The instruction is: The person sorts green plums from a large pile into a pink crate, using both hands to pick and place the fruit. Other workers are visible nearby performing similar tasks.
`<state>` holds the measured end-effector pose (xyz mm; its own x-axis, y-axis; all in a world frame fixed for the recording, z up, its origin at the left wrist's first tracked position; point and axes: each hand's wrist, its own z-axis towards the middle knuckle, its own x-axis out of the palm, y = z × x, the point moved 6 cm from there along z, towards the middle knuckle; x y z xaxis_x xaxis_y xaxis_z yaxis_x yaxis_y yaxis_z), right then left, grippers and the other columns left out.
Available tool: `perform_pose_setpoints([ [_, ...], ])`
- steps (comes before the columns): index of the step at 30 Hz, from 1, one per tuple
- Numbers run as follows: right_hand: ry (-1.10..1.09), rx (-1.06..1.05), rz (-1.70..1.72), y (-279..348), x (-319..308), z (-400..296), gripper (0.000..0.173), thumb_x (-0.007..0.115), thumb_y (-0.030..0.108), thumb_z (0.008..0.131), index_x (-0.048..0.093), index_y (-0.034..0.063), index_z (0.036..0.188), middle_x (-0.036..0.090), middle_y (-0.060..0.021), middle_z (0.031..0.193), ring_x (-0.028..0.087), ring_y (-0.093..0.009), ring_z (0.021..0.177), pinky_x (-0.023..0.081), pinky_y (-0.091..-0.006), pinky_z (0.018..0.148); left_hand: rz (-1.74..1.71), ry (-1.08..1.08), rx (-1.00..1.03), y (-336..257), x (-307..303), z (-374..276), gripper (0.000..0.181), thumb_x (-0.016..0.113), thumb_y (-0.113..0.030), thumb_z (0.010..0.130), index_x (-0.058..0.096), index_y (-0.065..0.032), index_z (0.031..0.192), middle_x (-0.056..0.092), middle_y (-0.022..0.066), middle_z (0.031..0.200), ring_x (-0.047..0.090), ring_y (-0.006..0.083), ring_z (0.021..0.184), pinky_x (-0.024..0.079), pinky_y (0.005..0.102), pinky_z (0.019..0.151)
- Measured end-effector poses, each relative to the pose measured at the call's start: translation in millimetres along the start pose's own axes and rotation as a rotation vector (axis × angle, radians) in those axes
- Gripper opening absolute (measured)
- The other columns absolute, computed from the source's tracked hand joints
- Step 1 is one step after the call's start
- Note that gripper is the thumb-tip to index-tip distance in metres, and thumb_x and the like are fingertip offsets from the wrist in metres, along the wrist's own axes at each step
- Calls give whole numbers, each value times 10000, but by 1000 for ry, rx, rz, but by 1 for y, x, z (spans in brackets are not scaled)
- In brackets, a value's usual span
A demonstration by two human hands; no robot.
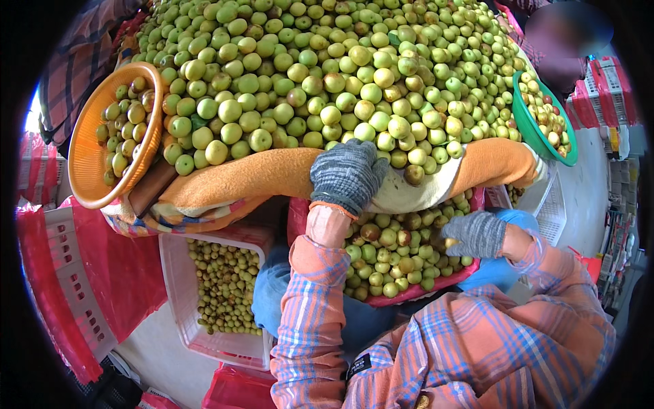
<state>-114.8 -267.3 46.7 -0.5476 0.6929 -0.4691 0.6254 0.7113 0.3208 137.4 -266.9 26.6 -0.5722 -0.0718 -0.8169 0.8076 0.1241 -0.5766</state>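
A large heap of green jujube-like fruits (306, 76) covers the padded table in front of me. My left hand (349, 176), in a grey knitted glove, reaches over the table's rolled orange towel edge (245, 171) and touches fruits at the heap's near side; its fingertips are partly hidden. Below, a crate lined with pink plastic (467, 281) sits at my lap, filled with green and brownish fruits (388, 255). My right hand (475, 235), also gloved in grey, is over this crate's right side, with a yellowish fruit (450, 243) at its fingers.
An orange plastic basket (84, 153) with fruits stands at the left, a green basket (571, 148) with fruits at the right. A white crate (176, 286) of small fruits is beside my leg. Pink-covered crates (66, 266) stand farther left. Other people are at both upper corners.
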Motion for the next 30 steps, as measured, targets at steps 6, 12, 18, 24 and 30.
perform_pose_setpoints([
  [6, -450, -235, 645, -3, -83, -11, 269, 696, 204, 831, 674, 23, 1029, 678, -136, 1013, 658, -272, 926, 524, -366, 838, 73, 100, -42, 1, 2, -2, 345, 557, -439, 866, 648, -107, 844, 649, 153, 854, 644, 337, 822, 508, 469, 706],
  [12, -1063, -642, -189, 76, -244, 42, 322, 652, 214, 855, 636, 44, 1127, 641, -157, 1111, 617, -328, 1006, 499, -391, 886, 56, 29, -43, 3, -8, -9, 352, 574, -439, 862, 649, -95, 863, 636, 153, 880, 643, 329, 820, 510, 468, 712],
  [18, -1117, -468, 51, 96, -371, 209, 567, 631, 437, 848, 554, 66, 1270, 520, -186, 1337, 497, -319, 1247, 393, -404, 1058, 57, 21, -38, 1, -2, -4, 348, 542, -436, 890, 637, -102, 872, 640, 148, 888, 648, 331, 791, 515, 470, 688],
  [24, -1214, -337, 310, 111, -387, 274, 705, 711, 557, 745, 548, 154, 1300, 516, -192, 1312, 489, -352, 1235, 394, -432, 1058, 46, 66, -85, 1, 3, 0, 332, 560, -428, 861, 664, -116, 904, 643, 131, 884, 646, 324, 789, 509, 476, 674],
  [30, -870, -372, 70, 94, -368, 261, 649, 568, 667, 794, 628, 170, 1207, 561, -172, 1292, 535, -371, 1187, 422, -443, 1014, 91, 16, -63, -7, -7, 0, 346, 566, -460, 859, 677, -131, 859, 639, 117, 842, 638, 325, 765, 502, 482, 651],
])
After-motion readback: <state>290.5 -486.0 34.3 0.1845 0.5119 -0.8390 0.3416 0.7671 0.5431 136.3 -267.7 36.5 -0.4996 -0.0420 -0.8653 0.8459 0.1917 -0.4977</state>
